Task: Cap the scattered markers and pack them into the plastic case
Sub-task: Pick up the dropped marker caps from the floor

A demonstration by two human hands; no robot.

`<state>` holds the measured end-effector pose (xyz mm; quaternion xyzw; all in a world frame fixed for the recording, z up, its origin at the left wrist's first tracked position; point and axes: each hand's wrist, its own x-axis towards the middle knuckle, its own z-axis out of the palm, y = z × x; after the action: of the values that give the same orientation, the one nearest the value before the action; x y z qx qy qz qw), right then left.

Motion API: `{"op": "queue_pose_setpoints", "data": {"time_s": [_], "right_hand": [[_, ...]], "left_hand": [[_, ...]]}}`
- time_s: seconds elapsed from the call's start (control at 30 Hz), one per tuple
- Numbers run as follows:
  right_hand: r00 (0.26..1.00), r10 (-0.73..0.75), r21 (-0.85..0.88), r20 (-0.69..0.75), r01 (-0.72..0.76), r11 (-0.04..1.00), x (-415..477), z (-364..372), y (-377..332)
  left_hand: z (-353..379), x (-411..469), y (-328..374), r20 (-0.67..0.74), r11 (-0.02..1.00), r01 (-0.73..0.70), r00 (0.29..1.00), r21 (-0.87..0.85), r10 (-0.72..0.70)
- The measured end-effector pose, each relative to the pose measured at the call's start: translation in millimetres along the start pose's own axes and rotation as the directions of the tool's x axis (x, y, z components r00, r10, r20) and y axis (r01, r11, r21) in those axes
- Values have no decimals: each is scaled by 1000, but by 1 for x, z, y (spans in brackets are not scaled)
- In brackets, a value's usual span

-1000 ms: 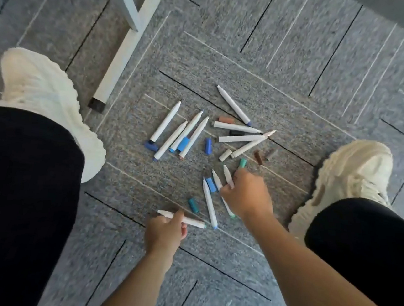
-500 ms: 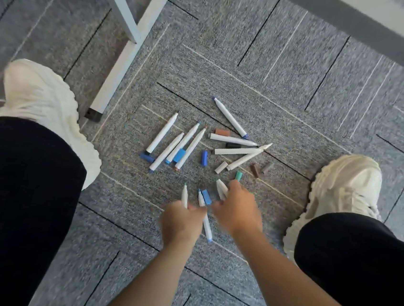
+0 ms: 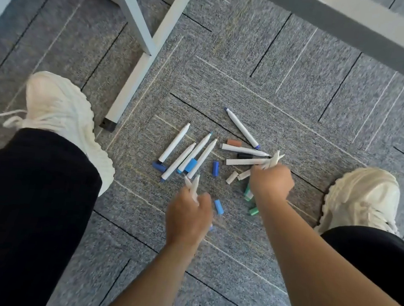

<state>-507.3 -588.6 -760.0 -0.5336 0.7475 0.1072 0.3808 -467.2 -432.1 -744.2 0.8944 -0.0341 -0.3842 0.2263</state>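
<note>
Inspection finding: the scattered markers are lying loose on the grey carpet [image 3: 301,101], between the person's left shoe [image 3: 58,112] and right shoe [image 3: 363,194].

The left hand [image 3: 188,216] is hovering over the near part of the scatter. Its fingers are curling round some white markers [image 3: 195,187] whose ends are projecting away from the person. Blur is preventing a firm count.

The right hand [image 3: 271,182] is gripping a bundle of markers [image 3: 274,159] in a closed fist, the ends fanning out beyond the knuckles. Their number is likewise unreadable.

Four markers [image 3: 179,161] are lying side by side on a slant, left of both hands and nearest the white table leg [image 3: 141,76].
- A dark blue cap [image 3: 159,167] is touching the near end of the leftmost one.
- A light blue cap [image 3: 191,165] is sitting against the two on the right.

A single marker [image 3: 242,128] is lying diagonally at the far side of the scatter.
- A brown cap [image 3: 234,142] is resting just beside it.
- Two level markers [image 3: 245,150] are lying nearer the person, with a black cap [image 3: 244,155] between them.
- The right ends of these two are meeting the right hand's bundle.

Loose caps are lying as follows:
- A blue cap [image 3: 215,168] is sitting in the middle of the scatter.
- Two white caps [image 3: 232,177] are lying just left of the right hand.
- A second blue cap [image 3: 219,207] is lying between the two wrists.
- Green caps [image 3: 253,211] are showing partly from behind the right wrist.
</note>
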Motion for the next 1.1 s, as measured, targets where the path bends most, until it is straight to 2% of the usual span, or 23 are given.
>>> {"op": "queue_pose_setpoints", "data": {"time_s": [0.13, 0.3, 0.47, 0.63, 0.77, 0.83, 0.93, 1.1], "right_hand": [[997, 66, 12, 46, -66, 998, -4, 7, -3], [986, 156, 234, 54, -165, 958, -13, 10, 13], [984, 165, 399, 63, -176, 900, -26, 11, 11], [947, 278, 436, 162, -322, 840, -18, 22, -8], [912, 339, 443, 230, -408, 798, -11, 23, -17], [906, 308, 484, 292, -418, 769, -9, 23, -17], [930, 230, 527, 288, -354, 773, -8, 24, -17], [913, 294, 543, 283, -405, 736, -20, 20, -18]], "left_hand": [[-25, 33, 5, -10, 996, -72, 997, 52, 73], [-47, 59, 9, -121, 977, -87, 986, 197, 112], [-58, 76, 13, -70, 945, -108, 988, 308, 135], [-59, 85, 25, -40, 920, -108, 990, 376, 132], [-59, 86, 26, -34, 927, -110, 991, 359, 131], [-61, 84, 24, -45, 938, -118, 989, 325, 140], [-69, 81, 24, -92, 940, -107, 985, 325, 144], [-78, 89, 35, -188, 956, -156, 960, 250, 206]]}}
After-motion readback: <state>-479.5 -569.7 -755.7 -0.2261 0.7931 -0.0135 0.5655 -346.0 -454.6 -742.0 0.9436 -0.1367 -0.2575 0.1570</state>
